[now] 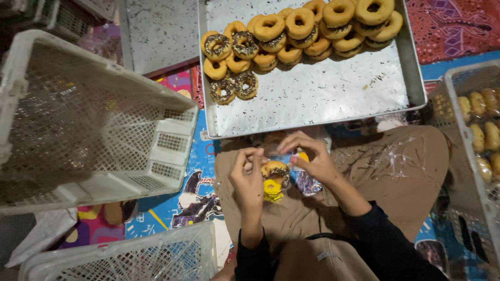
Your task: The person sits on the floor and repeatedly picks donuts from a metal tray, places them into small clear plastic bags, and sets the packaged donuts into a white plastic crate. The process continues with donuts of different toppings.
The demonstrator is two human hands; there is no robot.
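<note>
**A:** Entry one. Where does the item sit?

**B:** A glazed ring doughnut in a clear plastic wrapper [274, 170] sits over your lap, between your two hands, just below the near edge of the large rectangular metal tray [317, 99]. A yellow ring print [272, 187] shows on the wrapper below the doughnut.

**A:** Your hands?

**B:** Your left hand [249, 177] pinches the wrapper's left edge, thumb and fingers pressed together on the plastic. Your right hand [312, 156] arches over the top, its fingertips pinching the wrapper's upper right edge. Both hands touch the wrapper; neither lies flat.

**A:** Surroundings?

**B:** You sit cross-legged in tan trousers [396, 171] and dark sleeves. On the tray, plain golden doughnuts [333, 26] lie stacked in overlapping rows along the far side; chocolate-sprinkled doughnuts [232, 62] cluster at its left end. Loose sprinkles scatter over the tray's bare metal.

**A:** Further out?

**B:** A white plastic mesh crate [78, 125] lies tilted to your left, a second white crate [130, 257] near your left knee. To your right, a pale mesh basket [463, 83] holds wrapped doughnuts [484, 130]. A colourful printed mat [182, 200] covers the floor.
</note>
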